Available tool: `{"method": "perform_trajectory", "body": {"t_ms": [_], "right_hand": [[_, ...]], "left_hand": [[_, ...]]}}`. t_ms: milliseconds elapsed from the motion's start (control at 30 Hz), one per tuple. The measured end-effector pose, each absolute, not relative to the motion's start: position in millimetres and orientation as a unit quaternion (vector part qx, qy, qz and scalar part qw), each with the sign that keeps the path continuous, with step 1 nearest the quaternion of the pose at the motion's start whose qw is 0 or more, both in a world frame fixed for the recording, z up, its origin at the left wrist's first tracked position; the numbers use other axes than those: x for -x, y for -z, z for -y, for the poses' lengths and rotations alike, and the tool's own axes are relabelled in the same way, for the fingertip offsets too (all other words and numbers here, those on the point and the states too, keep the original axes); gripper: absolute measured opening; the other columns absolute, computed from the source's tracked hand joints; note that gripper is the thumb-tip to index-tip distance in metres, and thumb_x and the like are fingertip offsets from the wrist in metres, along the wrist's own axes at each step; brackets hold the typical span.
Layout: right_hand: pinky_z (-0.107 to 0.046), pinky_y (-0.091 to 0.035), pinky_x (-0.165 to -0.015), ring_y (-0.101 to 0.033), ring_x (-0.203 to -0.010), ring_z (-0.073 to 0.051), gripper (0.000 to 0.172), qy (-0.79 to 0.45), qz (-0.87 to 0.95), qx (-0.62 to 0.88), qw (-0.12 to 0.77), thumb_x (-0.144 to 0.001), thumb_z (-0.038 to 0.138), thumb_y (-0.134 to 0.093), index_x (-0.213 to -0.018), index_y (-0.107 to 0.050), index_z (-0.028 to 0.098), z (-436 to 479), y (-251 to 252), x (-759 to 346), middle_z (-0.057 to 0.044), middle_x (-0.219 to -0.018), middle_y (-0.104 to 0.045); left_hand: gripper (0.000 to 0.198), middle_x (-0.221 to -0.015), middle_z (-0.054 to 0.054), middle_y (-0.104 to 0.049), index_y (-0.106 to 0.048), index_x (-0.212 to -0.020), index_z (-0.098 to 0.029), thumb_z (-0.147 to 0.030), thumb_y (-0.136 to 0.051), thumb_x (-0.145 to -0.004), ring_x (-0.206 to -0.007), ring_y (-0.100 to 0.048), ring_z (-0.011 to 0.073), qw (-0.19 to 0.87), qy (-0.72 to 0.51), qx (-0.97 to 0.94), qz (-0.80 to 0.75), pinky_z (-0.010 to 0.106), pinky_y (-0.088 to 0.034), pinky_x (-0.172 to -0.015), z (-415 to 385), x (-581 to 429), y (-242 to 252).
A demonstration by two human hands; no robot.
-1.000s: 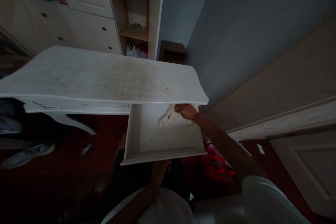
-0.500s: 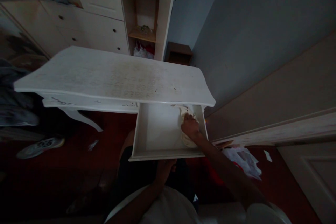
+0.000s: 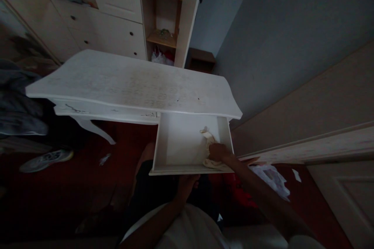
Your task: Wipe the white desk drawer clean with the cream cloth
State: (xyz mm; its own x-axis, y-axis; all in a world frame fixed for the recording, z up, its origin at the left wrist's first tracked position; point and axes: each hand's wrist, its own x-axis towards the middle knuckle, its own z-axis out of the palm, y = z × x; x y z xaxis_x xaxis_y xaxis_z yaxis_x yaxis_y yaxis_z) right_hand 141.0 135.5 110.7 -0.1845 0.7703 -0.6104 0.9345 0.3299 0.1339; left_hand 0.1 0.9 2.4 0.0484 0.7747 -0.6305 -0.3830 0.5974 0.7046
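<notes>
A white drawer [image 3: 181,144] is pulled out from the right side of a white table [image 3: 117,74]. Inside it, near the right front corner, my right hand [image 3: 218,151] is closed on a crumpled cream cloth [image 3: 208,136] pressed against the drawer bottom. Part of the cloth spreads toward the front wall and part trails toward the back. Below the drawer's front edge, my left hand [image 3: 188,186] is curled against the front panel; the panel hides some of its fingers.
Brown stains mark the tabletop. Behind stands a white cabinet [image 3: 117,0] with bags on its shelves. A plastic bag [image 3: 273,181] lies on the red floor at right, a sneaker [image 3: 46,160] at left. A grey wall [image 3: 292,39] rises to the right.
My right hand has moved the cloth toward the drawer's front, away from the back right. My left hand stays below the front edge. The view has shifted slightly.
</notes>
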Motion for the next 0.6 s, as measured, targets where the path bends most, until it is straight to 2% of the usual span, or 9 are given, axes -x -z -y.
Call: {"method": "perform_trajectory", "body": {"t_ms": [133, 300, 400, 500, 600], "right_hand": [[-0.041, -0.056, -0.085, -0.07, -0.104, -0.034, 0.035, 0.179, -0.785, -0.485, 0.341, -0.076, 0.032, -0.074, -0.106, -0.076, 0.013, -147, -118, -131, -0.019, -0.109, -0.075], [-0.033, -0.051, -0.093, -0.067, -0.113, -0.027, 0.048, 0.226, -0.839, -0.388, 0.306, -0.071, 0.025, -0.078, -0.118, -0.073, 0.028, -152, -118, -100, -0.007, -0.12, -0.073], [-0.031, -0.051, -0.088, -0.07, -0.107, -0.027, 0.048, 0.264, -0.864, -0.322, 0.283, -0.07, 0.027, -0.079, -0.117, -0.074, 0.027, -154, -115, -71, -0.007, -0.116, -0.075], [-0.032, -0.052, -0.085, -0.07, -0.105, -0.028, 0.052, 0.269, -0.879, -0.282, 0.274, -0.073, 0.031, -0.076, -0.124, -0.07, 0.025, -156, -111, -36, -0.009, -0.117, -0.074], [-0.03, -0.051, -0.084, -0.071, -0.102, -0.026, 0.051, 0.29, -0.899, -0.238, 0.228, -0.077, 0.029, -0.074, -0.127, -0.068, 0.023, -157, -104, -4, -0.009, -0.117, -0.074]], "left_hand": [[0.025, -0.06, 0.0, -0.067, -0.07, -0.072, -0.013, -0.032, -0.078, -0.057, -0.047, -0.057, 0.0104, 0.707, -0.412, -0.184, -0.544, 0.021, -0.046, -0.043, -1, 0, -2], [0.028, -0.062, 0.001, -0.067, -0.07, -0.073, -0.013, -0.035, -0.079, -0.058, -0.047, -0.057, 0.0097, 0.709, -0.417, -0.189, -0.536, 0.021, -0.045, -0.044, 0, -1, -1], [0.029, -0.062, 0.0, -0.067, -0.069, -0.074, -0.013, -0.035, -0.08, -0.058, -0.046, -0.056, 0.0097, 0.709, -0.417, -0.19, -0.536, 0.021, -0.045, -0.043, 1, -2, 1], [0.03, -0.062, 0.0, -0.067, -0.069, -0.079, -0.013, -0.034, -0.079, -0.059, -0.045, -0.056, 0.0095, 0.711, -0.417, -0.19, -0.534, 0.021, -0.045, -0.043, 1, -3, 3], [0.031, -0.062, -0.001, -0.067, -0.069, -0.08, -0.013, -0.034, -0.079, -0.059, -0.044, -0.055, 0.009, 0.712, -0.41, -0.185, -0.539, 0.02, -0.044, -0.043, 0, -4, 4]]}}
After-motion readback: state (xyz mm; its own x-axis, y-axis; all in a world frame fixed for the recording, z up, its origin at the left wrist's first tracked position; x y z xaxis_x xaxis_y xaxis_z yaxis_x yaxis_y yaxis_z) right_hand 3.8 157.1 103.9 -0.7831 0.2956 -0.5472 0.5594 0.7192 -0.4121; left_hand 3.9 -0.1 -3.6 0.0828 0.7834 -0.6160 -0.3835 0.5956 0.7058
